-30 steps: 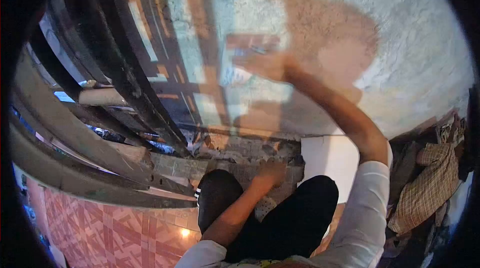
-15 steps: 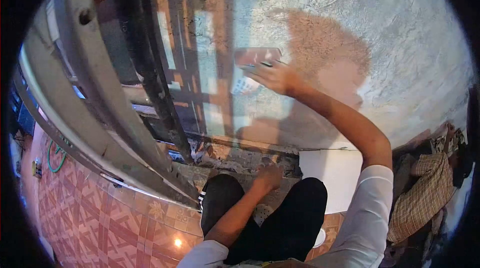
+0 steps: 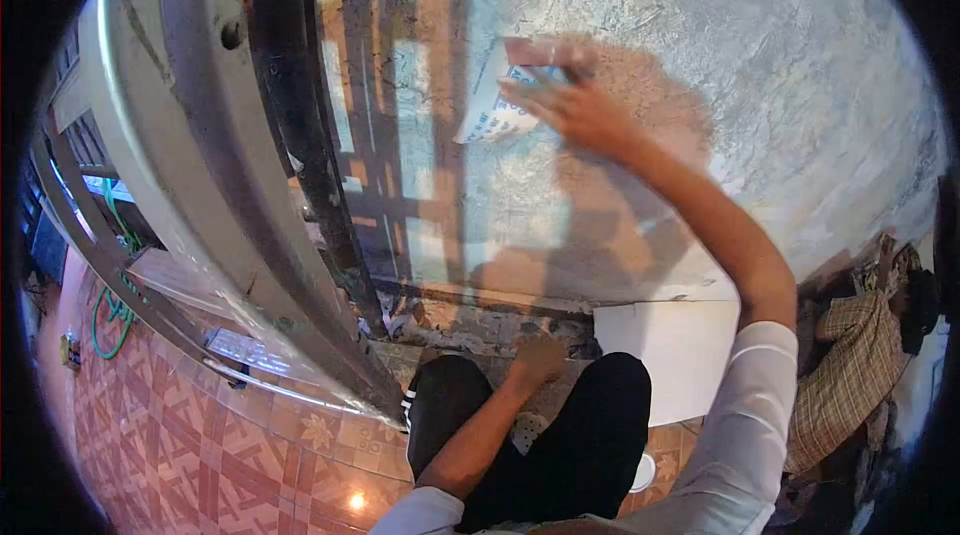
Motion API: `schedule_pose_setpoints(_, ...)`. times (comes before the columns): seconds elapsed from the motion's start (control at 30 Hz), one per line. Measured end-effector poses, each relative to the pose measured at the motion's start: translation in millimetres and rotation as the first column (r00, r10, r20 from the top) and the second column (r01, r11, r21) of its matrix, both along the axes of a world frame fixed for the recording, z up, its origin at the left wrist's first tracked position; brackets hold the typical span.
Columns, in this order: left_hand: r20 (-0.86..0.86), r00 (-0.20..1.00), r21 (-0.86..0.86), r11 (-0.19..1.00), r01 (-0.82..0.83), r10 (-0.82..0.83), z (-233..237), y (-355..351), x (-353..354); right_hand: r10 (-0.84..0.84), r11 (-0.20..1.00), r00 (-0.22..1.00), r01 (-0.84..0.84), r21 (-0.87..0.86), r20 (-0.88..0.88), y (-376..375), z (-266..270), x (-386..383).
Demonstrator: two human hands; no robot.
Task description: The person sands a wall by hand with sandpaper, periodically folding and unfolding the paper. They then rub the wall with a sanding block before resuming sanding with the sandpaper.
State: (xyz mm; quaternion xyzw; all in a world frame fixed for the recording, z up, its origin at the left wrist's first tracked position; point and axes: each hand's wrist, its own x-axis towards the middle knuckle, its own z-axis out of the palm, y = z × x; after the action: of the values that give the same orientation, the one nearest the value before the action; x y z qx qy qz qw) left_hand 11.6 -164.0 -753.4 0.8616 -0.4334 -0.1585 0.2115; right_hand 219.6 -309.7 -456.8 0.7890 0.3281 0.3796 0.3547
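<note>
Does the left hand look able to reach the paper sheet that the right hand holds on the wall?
Probably yes. The left hand rests low by the knee, and only bare wall lies between it and the paper sheet under the right hand.

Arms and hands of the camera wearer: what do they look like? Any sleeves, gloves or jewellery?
Both arms wear white sleeves that stop around the elbow, leaving the forearms uncovered. The right sleeve looks smooth and snug. The left sleeve shows only at the bottom edge. The right hand and left hand have no gloves. I see no watch or ring, though the picture is soft.
</note>
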Motion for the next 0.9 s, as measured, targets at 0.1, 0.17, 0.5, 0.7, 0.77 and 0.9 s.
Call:
schedule_pose_setpoints(0.1,-0.024,0.999,0.130,0.990,0.045,-0.042,25.1,0.2,10.0,0.015,0.986,0.999,-0.009,-0.164,0.033,4.6,49.8,-9.0)
schedule_pose_setpoints(0.17,-0.153,0.984,0.293,0.947,0.135,-0.092,36.9,0.6,13.9,0.092,0.885,0.964,-0.194,0.424,0.250,30.5,70.1,-31.1)
schedule_pose_setpoints(0.5,-0.174,0.985,0.187,0.981,0.053,-0.020,37.4,4.8,9.5,0.005,0.962,0.966,-0.076,0.264,0.260,24.6,81.7,-20.2)
schedule_pose_setpoints(0.7,-0.178,0.982,0.305,0.946,0.111,-0.058,45.5,4.3,5.1,0.133,0.983,0.985,-0.118,0.137,-0.105,8.3,-27.7,-5.6)
schedule_pose_setpoints(0.77,-0.181,0.983,0.375,0.923,0.087,-0.019,46.4,4.2,10.2,0.154,0.983,0.981,-0.141,0.114,-0.118,6.2,16.5,-4.6)
schedule_pose_setpoints(0.9,-0.173,0.983,0.123,0.989,0.079,-0.057,43.3,2.5,5.7,-0.156,0.909,0.961,0.049,0.413,0.229,34.1,23.4,-11.4)
